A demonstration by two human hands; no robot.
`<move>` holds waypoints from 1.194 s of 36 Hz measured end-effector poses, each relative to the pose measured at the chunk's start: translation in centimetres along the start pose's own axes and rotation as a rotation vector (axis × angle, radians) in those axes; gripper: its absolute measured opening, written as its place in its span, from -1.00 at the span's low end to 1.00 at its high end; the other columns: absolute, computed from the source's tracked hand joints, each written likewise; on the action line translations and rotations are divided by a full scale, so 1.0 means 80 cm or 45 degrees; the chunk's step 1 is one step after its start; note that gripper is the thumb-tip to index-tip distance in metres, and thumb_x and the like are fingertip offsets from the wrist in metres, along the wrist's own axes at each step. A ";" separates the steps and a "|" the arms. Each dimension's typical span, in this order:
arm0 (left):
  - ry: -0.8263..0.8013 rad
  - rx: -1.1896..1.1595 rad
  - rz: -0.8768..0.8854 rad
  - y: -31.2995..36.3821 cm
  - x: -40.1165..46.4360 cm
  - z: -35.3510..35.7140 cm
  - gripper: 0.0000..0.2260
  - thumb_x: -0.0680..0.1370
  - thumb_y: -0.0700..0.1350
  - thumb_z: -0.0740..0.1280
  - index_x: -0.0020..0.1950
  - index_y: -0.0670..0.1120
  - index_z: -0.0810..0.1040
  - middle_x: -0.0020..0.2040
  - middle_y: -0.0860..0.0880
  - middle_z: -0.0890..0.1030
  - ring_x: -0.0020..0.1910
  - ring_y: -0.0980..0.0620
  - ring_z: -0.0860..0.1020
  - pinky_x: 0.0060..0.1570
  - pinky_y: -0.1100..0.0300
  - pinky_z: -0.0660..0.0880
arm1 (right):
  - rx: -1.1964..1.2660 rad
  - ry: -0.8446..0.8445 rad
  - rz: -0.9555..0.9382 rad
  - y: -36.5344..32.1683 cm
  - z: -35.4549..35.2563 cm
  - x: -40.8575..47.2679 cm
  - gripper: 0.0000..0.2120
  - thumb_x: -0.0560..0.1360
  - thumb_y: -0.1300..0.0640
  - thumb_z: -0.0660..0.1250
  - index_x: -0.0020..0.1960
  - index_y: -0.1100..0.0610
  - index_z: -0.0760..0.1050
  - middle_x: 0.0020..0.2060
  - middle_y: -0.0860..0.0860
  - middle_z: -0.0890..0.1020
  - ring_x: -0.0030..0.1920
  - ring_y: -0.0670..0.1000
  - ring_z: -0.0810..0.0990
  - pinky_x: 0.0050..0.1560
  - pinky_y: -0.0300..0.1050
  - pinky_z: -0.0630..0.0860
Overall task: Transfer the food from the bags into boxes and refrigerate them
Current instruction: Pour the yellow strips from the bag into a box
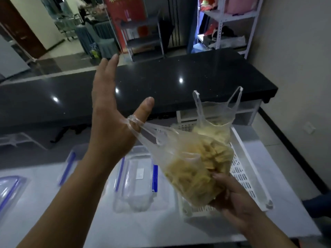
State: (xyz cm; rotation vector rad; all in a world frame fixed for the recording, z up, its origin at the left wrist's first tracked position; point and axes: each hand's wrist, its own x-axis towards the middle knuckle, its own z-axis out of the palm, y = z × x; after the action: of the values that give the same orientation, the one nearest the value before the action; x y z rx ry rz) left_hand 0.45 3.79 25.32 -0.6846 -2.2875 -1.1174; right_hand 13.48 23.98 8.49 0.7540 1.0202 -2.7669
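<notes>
A clear plastic bag of yellow food strips (195, 169) hangs tilted in the air above the white table (143, 228). My left hand (109, 113) is raised with fingers straight, and a bag handle is looped round its thumb. My right hand (231, 196) cups the bag's bottom from below, fingers curled on it. A second bag of pale yellow food (213, 126) stands in a white perforated basket (249, 174) on the right. A clear box with blue clips (138, 178) sits below the held bag; another such box (71, 161) lies partly hidden behind my left forearm.
A clear lid with a blue rim (9, 190) lies at the table's left edge. A black glossy counter (161, 83) runs behind the table. Shelving racks (225, 24) stand beyond it, and a wall closes the right side.
</notes>
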 end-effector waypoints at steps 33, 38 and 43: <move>-0.181 -0.082 -0.580 -0.317 -0.103 0.045 -0.27 0.57 -0.04 0.42 0.63 0.01 0.10 0.64 -0.05 0.06 0.59 -0.10 0.07 0.53 -0.21 0.08 | -1.004 0.469 -0.527 0.028 0.083 0.078 -0.58 0.39 0.30 0.49 0.09 -0.14 0.56 -0.06 -0.02 0.71 -0.08 0.04 0.72 -0.26 -0.06 0.64; -0.129 -0.109 -0.503 -0.322 -0.104 0.044 -0.28 0.57 -0.08 0.42 0.63 -0.04 0.10 0.61 -0.07 0.15 0.59 -0.09 0.12 0.53 -0.22 0.12 | -1.034 0.492 -0.602 0.025 0.084 0.085 -0.56 0.41 0.30 0.48 0.10 -0.16 0.56 0.01 0.03 0.69 -0.01 0.10 0.69 -0.11 0.13 0.65; -0.151 -0.164 -0.592 -0.331 -0.112 0.045 -0.31 0.59 -0.05 0.39 0.63 0.00 0.10 0.62 -0.03 0.10 0.59 -0.04 0.09 0.53 -0.21 0.12 | -1.085 0.503 -0.623 0.031 0.087 0.088 -0.53 0.38 0.31 0.50 0.10 -0.19 0.56 -0.01 -0.01 0.70 -0.02 0.06 0.70 -0.15 0.05 0.65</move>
State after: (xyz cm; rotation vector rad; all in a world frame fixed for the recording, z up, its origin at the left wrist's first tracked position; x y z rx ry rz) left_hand -10.22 -9.45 2.87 -0.2701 -2.5700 -1.4762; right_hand 5.06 18.21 8.21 0.9854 2.4918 -2.1045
